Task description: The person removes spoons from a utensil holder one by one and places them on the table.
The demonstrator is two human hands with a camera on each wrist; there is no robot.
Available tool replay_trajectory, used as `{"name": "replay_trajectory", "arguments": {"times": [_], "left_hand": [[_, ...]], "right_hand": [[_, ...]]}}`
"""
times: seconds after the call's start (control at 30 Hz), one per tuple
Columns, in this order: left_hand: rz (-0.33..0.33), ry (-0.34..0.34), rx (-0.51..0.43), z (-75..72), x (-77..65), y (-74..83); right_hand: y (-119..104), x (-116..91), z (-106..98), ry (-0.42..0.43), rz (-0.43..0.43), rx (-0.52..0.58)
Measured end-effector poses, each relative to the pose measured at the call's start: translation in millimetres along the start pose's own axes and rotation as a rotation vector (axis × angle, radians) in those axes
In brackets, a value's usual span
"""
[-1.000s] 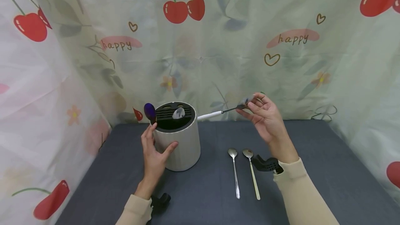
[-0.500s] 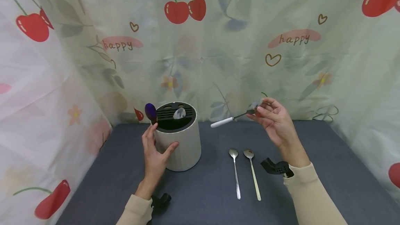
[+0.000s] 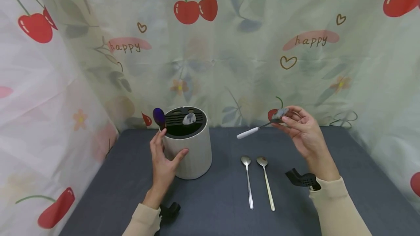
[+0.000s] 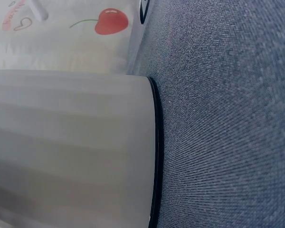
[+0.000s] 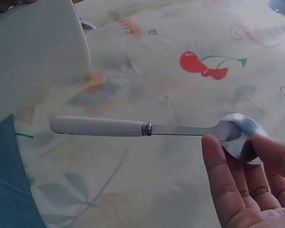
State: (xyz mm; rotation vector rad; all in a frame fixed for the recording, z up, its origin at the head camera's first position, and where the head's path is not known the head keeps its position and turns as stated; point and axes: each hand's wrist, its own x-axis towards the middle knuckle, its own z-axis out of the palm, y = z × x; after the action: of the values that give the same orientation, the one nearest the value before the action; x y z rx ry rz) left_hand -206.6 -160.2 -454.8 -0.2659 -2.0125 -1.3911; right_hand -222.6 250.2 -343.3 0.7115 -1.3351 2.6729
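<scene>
My left hand (image 3: 164,163) curls round the side of a white cylindrical utensil holder (image 3: 190,152) with a black slotted top. A purple spoon (image 3: 159,117) and a silver spoon bowl (image 3: 189,118) stick up from it. The holder's wall (image 4: 71,147) fills the left wrist view. My right hand (image 3: 300,128) is raised right of the holder and pinches the bowl of a white-handled spoon (image 3: 259,128), its handle pointing left and down. The right wrist view shows the same spoon (image 5: 147,128) held by its bowl in my fingers (image 5: 223,180).
Two long silver spoons (image 3: 247,183) (image 3: 266,181) lie side by side on the dark blue table (image 3: 344,170) between my hands. A cherry-print curtain (image 3: 229,46) closes off the back and both sides. Black wrist-camera mounts (image 3: 303,179) sit at each cuff.
My right hand has carried the white-handled spoon to the right and slightly down, away from the holder, and the handle now tilts lower. The left hand has stayed on the holder.
</scene>
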Motion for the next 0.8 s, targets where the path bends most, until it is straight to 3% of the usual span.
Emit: {"name": "replay_trajectory", "arguments": {"times": [0.43, 0.67, 0.8], "left_hand": [[-0.031, -0.013, -0.007, -0.1, -0.8, 1.0], [-0.028, -0.012, -0.011, 0.2, -0.4, 0.7], [-0.026, -0.009, -0.017, -0.1, 0.0, 0.1]], "right_hand": [[-21, -7, -12, 0.116, 0.008, -0.137], [-24, -9, -18, 0.09, -0.001, -0.205], [-24, -8, -22, 0.084, 0.048, -0.29]]}}
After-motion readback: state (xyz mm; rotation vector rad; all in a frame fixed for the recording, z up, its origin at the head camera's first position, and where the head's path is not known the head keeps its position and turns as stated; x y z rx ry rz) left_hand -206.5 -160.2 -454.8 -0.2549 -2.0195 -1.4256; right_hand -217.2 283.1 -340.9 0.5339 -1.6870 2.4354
